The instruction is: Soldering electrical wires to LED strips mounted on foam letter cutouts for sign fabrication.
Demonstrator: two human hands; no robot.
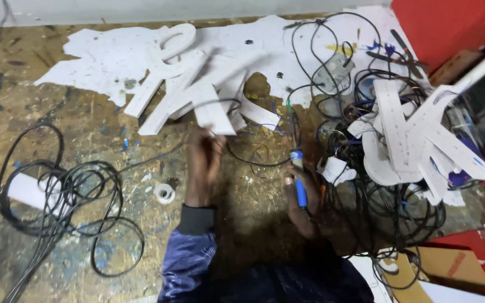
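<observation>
My left hand (202, 164) reaches forward over the worn workbench, its fingertips on the lower edge of a white cut-out letter piece (213, 110) with a thin black wire running past it. My right hand (304, 205) is closed around a soldering iron with a blue handle (298, 178), whose tip points away from me toward the white letter shapes. A dark blue sleeve covers my left forearm.
More white letter shapes (166, 67) lie on torn white paper at the back. A coil of black cable (63, 196) sits left, a small tape roll (164, 193) beside it. Tangled wires and white strips (405, 134) crowd the right; red panels (450, 28) stand beyond.
</observation>
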